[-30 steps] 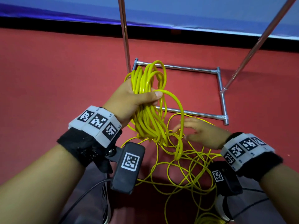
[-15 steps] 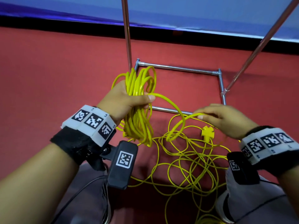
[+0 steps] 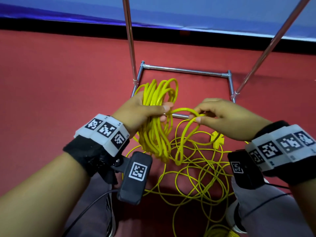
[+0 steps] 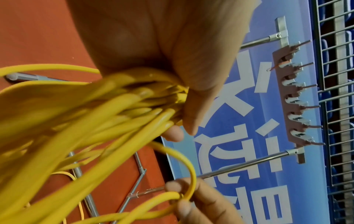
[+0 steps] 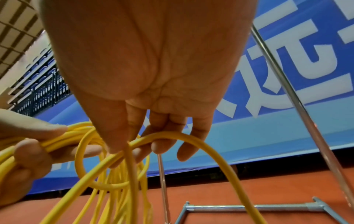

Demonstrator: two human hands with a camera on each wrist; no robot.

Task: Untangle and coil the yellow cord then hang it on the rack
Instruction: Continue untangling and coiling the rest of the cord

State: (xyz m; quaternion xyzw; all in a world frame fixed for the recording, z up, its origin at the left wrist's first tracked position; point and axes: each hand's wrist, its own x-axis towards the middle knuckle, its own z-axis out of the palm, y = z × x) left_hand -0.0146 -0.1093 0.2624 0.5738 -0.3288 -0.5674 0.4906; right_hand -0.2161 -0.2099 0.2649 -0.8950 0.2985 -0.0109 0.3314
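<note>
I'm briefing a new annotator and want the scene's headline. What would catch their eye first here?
First, the yellow cord: the left hand grips a thick bundle of coils at centre while the right hand pinches a fresh loop beside it. Below the hands, loose tangled cord sprawls over the red floor. Behind stands the metal rack, its hooks visible only in the left wrist view, with nothing hung on them.

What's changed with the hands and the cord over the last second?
The right hand rose from the loose cord on the floor, pinched a strand and carried that loop across to the left hand. The left hand lowered slightly. It holds the coil as before; the tangle and rack base stayed put.
</note>
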